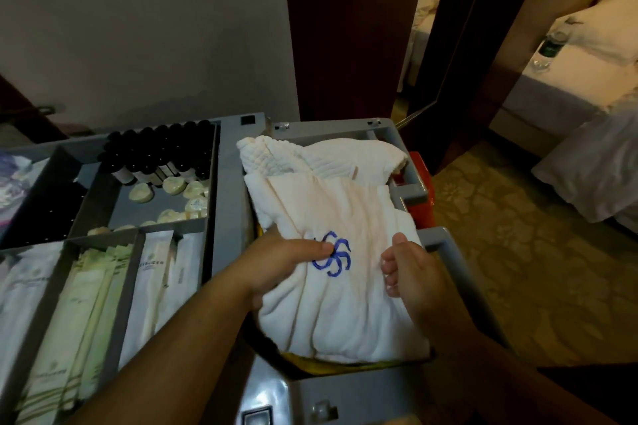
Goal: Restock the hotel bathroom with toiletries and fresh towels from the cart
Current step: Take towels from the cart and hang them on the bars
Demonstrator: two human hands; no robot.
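Fingers (316, 247) of left hand (286, 262), right hand (414, 272) curled round folded towel (338, 314) over cart (445, 243). Risk: uneven lift unfolds towel, drags waffle-weave linen (321, 155).

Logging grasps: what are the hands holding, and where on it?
Both hands grip the folded white towel with the blue embroidered logo: the left hand its left edge, thumb on top, the right hand its right edge.

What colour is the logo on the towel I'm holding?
Blue: a swirl-shaped logo on the white towel, seen in the head view.
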